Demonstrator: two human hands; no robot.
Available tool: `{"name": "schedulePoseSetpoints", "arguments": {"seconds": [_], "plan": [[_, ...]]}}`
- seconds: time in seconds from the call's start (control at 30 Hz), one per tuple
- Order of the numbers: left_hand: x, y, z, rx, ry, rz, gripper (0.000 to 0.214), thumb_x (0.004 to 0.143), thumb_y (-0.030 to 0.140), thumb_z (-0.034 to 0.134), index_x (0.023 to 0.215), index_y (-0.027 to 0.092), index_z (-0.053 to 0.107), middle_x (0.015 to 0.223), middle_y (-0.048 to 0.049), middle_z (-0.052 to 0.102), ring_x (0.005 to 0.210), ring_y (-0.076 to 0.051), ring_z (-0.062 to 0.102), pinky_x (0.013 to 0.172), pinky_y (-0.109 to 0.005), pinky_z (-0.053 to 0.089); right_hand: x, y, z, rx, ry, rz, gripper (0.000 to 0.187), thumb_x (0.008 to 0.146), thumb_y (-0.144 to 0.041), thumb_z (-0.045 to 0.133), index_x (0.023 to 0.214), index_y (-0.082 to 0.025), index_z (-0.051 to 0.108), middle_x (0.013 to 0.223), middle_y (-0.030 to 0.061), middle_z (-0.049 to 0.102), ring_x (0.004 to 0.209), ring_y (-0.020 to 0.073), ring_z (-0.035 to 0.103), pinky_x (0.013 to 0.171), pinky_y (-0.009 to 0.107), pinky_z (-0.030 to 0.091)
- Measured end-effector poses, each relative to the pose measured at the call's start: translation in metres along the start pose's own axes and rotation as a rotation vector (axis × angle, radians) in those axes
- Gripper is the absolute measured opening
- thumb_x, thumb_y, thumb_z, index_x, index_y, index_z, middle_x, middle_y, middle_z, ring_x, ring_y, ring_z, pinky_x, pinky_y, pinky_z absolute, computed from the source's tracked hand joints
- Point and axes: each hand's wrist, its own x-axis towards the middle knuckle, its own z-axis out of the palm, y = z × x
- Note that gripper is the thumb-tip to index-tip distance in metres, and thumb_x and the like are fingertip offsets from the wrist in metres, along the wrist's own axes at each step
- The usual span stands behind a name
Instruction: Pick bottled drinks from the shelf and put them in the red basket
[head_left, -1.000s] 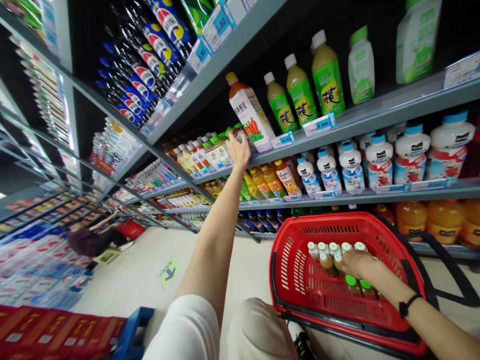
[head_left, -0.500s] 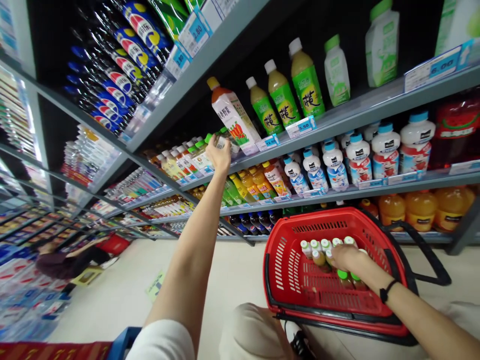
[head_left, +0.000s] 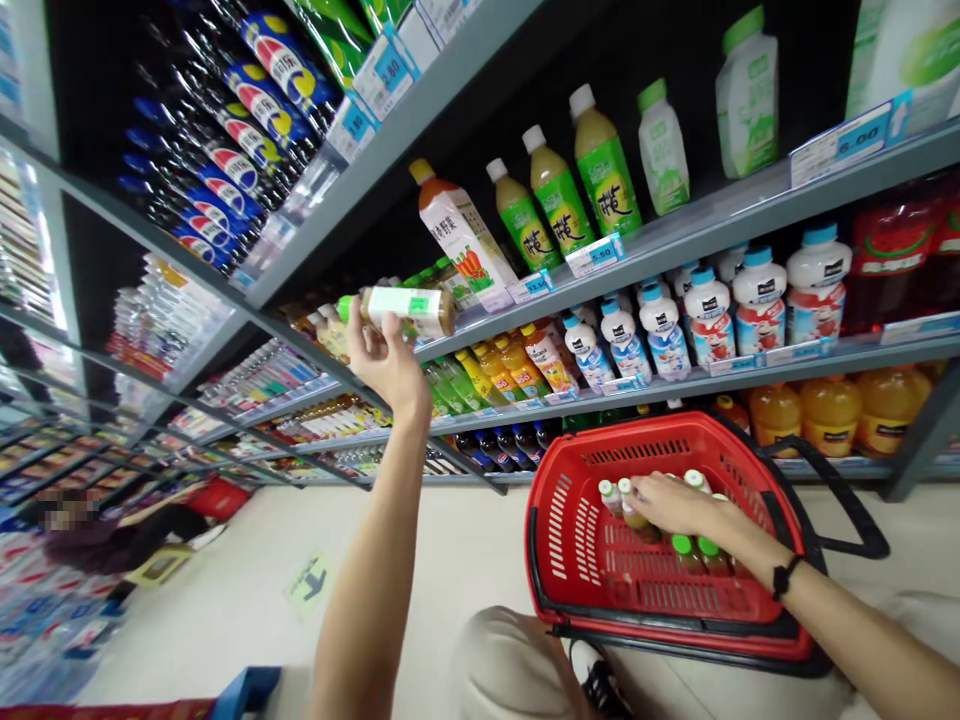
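My left hand point(head_left: 390, 365) is closed around a small green-capped drink bottle point(head_left: 405, 310) in front of the middle shelf. The bottle lies nearly sideways, its cap to the left, and shows a pale label with a green patch. Down in the red shopping basket point(head_left: 555, 590), my right hand point(head_left: 664, 502) has its fingers bent over the top of a small bottle point(head_left: 637, 522); the fingertips are partly hidden. Around it stand more small bottles, some with pale caps point(head_left: 695, 481) and others with bright green caps point(head_left: 683, 545).
The shelf holds a large carrot juice bottle point(head_left: 466, 240), green-labelled bottles point(head_left: 604, 165) and blue-capped bottles point(head_left: 705, 310). Cola bottles point(head_left: 281, 65) fill the upper left shelf. The basket's black handle point(head_left: 855, 545) sticks out right. Another person point(head_left: 105, 540) is low down at far left.
My left hand has drawn back from the shelf, left and downward, bringing the green-capped bottle out into view. Inside the basket, my right hand has shifted slightly left over the bottles.
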Motion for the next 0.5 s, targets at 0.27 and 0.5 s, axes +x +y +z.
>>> {"name": "schedulePoseSetpoints", "arguments": {"seconds": [0.27,0.5], "plan": [[-0.211,0.003,-0.014,-0.381,-0.134,-0.743,0.059,0.072,0.048,0.097,0.119,0.023,0.073,0.118,-0.0078,0.079,0.090,-0.018,0.077,0.077,-0.027,0.063,-0.009,-0.051,0.023,1.496,-0.273,0.044,0.062,0.111,-0.067,0.029,0.119,-0.015,0.062,0.091,0.0161,0.079,0.072,0.0257,0.076,0.066,0.038,0.061],[-0.293,-0.008,-0.029,-0.540,-0.506,-0.767,0.055,0.085,0.037,0.092,0.113,0.026,0.047,0.119,-0.0051,0.076,0.107,-0.018,0.078,0.085,-0.026,0.063,-0.037,-0.057,0.026,1.613,-0.070,0.187,0.044,0.106,-0.058,0.054,0.106,-0.017,0.069,0.080,0.0071,0.075,0.054,0.0192,0.065,0.044,0.028,0.048]]}}
